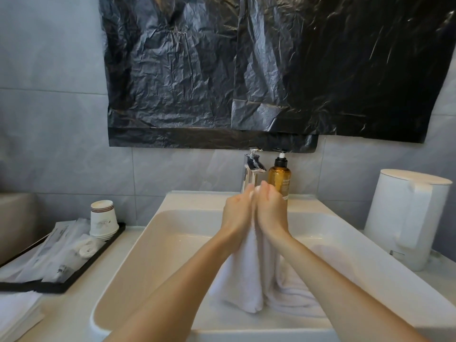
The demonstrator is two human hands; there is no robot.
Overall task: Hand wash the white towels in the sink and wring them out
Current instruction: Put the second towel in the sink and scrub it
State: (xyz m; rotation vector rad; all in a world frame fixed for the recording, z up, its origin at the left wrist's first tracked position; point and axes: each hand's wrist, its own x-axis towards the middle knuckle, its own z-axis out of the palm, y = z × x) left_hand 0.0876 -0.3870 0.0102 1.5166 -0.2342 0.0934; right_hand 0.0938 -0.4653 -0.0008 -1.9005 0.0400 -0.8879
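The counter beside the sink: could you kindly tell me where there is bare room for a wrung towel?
Bare counter strip between the black tray and the sink; also the sink's floor left of the held towel. Crowded: the tray, the back rim with faucet and shampoo bottle, and beside the white appliance.

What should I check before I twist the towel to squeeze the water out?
1. Both hands gripping: the left hand and right hand hold the top of the white towel, side by side: ok.
2. Drips land in the sink: the towel's lower end hangs inside it: ok.
3. Faucet off: the hands hide any stream: cannot tell.
4. Elbow room: the shampoo bottle looks close behind the right hand: not ok.
5. Second towel in the sink: lies at the right: ok.
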